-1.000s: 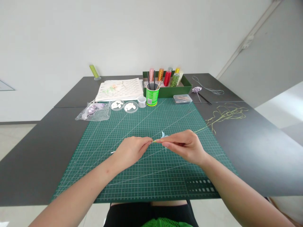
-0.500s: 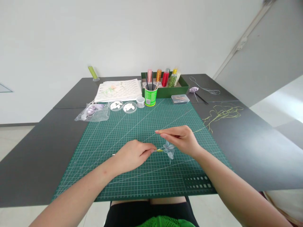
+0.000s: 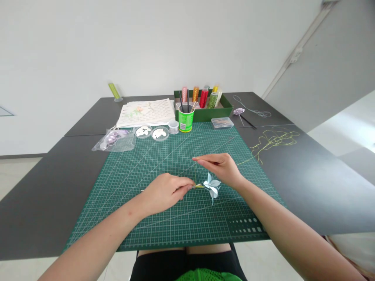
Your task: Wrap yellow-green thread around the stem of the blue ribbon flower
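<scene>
My left hand [image 3: 166,192] is closed in a pinch on the stem of a pale blue handmade flower [image 3: 212,185]. Yellow-green thread wraps the stem just beyond my fingertips, and the petals spread to the right. Above and right of the flower, my right hand [image 3: 219,167] is closed with its fingers pressed together. From behind it a strand of yellow-green thread [image 3: 272,143] runs to a loose tangle on the table; the part within my fingers is too thin to see. Beneath both hands lies a green cutting mat [image 3: 175,230].
Behind stand a green cup of brushes [image 3: 186,120], a green box [image 3: 205,114] of thread spools, a clear case [image 3: 222,123] and dishes of white petals [image 3: 160,134]. Left are paper sheets [image 3: 146,111] and a plastic bag [image 3: 114,139]. A purple flower [image 3: 239,111] lies right.
The flower was blurred and now appears sharp, its petals turned to face up and slightly further right. My right hand has shifted a little up and left. My left hand keeps its pinch.
</scene>
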{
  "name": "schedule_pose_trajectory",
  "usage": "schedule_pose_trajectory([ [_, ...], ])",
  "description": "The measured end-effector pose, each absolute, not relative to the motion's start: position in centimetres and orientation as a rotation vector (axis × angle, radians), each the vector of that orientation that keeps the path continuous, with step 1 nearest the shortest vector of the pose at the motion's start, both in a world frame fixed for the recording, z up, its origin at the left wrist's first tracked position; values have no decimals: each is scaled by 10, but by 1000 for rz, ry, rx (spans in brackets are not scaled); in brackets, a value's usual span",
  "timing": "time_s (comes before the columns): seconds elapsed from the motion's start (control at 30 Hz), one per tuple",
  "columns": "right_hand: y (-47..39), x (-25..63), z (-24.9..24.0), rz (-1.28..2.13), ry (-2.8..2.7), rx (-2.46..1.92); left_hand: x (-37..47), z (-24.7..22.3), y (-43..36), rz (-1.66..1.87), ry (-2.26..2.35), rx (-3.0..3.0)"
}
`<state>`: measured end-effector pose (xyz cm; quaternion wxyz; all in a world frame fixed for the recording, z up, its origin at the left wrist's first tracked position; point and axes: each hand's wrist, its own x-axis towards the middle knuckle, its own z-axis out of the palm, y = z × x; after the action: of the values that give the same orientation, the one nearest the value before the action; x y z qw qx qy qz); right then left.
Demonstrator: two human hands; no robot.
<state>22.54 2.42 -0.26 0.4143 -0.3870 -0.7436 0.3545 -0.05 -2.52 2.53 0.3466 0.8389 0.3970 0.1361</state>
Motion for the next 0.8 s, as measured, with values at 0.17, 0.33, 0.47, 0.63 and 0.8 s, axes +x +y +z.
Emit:
schedule_pose_trajectory([
  [0.17,31,227,-11,938,-1879,-1040,-3,24,-26,473,1050,2167],
  [0.33,35,227,-22,1055,-1879,-1069,-6,23,-23,662,1103,2157],
  [0.47,35,226,-26,1029,-1949,-1070,-9,22,-20,829,1186,2138],
  [0.63,32,223,-22,1049,-1979,-1088,-12,19,-16,971,1297,2092],
  [0.8,28,222,-13,1101,-2027,-1123,-17,15,-9,1077,1432,2024],
])
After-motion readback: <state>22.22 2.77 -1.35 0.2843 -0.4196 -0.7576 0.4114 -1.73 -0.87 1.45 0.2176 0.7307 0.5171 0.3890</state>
